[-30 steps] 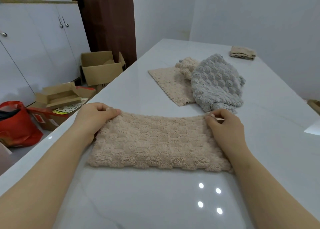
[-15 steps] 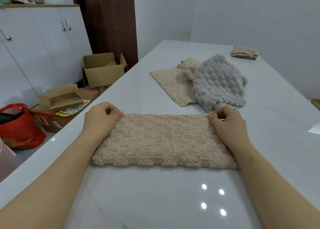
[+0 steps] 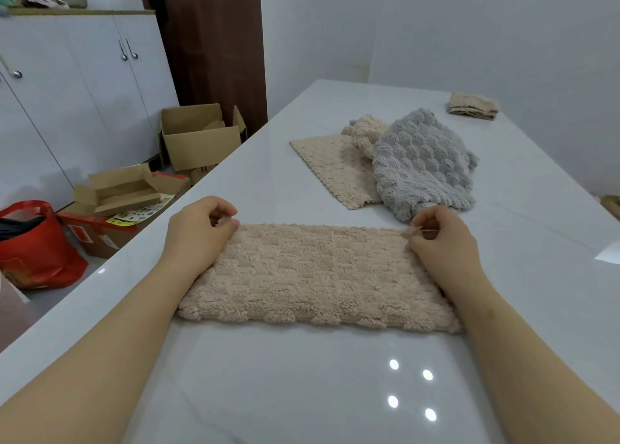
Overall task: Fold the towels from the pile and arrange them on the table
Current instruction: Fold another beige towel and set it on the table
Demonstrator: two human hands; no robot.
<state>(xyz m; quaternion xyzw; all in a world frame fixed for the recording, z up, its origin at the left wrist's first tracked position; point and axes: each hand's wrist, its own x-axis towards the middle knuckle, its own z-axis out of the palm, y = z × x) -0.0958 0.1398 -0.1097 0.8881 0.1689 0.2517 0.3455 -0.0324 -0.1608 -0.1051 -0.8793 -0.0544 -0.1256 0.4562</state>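
**Item 1, left hand** (image 3: 201, 234): fingers curled in, thumb and fingertips pinching the ten-o'clock corner of the beige plush towel (image 3: 318, 276).

**Item 2, right hand** (image 3: 443, 242): curled the same way, pinching the two-o'clock corner.

**Item 3, the towel itself:** a long rectangle lying flat on the white glossy table (image 3: 302, 393), directly in front of me. Its far edge runs straight between the two pinches. The thick, rounded near edge reads to me as a fold.

**Item 4, at one o'clock, near but apart:** the pile. A grey bobbled towel (image 3: 422, 165) lies over a flat beige towel (image 3: 335, 165), with a crumpled cream towel (image 3: 365, 130) behind.

**Item 5, farther out at one o'clock:** one folded beige towel (image 3: 473, 105), well apart from the pile.

**Item 6, nine to eleven o'clock, on the floor:** cardboard boxes (image 3: 201, 138) and a red bag (image 3: 37, 249).

**Step in hand, as I judge it:** the first fold is made and its far edge is being squared.

**Next move:** I would carry one short end across to the other, matching the corners while the other hand anchors the cloth. The bundle would then go beside the folded one.
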